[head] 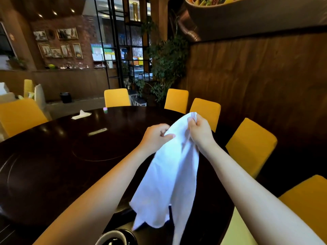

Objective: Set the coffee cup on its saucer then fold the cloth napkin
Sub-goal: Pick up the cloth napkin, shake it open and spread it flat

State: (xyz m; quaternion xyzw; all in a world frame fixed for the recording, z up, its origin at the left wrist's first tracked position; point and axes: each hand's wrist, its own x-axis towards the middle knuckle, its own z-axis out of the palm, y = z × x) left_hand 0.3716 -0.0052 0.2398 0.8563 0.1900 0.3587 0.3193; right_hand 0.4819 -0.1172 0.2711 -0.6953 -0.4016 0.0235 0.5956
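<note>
The white cloth napkin point(171, 174) hung in the air above the near right part of the table, unfolded and creased, its lower corners drooping toward the near edge. The right hand point(200, 131) gripped its topmost corner, fingers curled round the cloth, with a small tuft of fabric showing above the knuckles. The left hand point(156, 137), just to the left and a little lower, pinched the napkin's left edge between the thumb and curled fingers. Both bare forearms reached in from the near side, one on each side of the hanging cloth.

At the very near edge of the view, below the napkin's lowest corner, stood the coffee cup point(106, 234), white-rimmed and dark inside, cut off by the frame. It seemed to sit on a dark saucer point(132, 236), though little of that showed.

All of this was over a large round dark table point(53, 156), glossy, with a circular inset in its middle. On its far left lay a crumpled white paper napkin point(81, 114), and near it a small pink and green object point(105, 109) too small to identify. Yellow chairs point(251, 145) ringed the table. Beyond them stood a leafy plant point(168, 64), a wood-panelled wall point(256, 76) on the right, and on the far left a brick wall with framed pictures point(58, 43)
</note>
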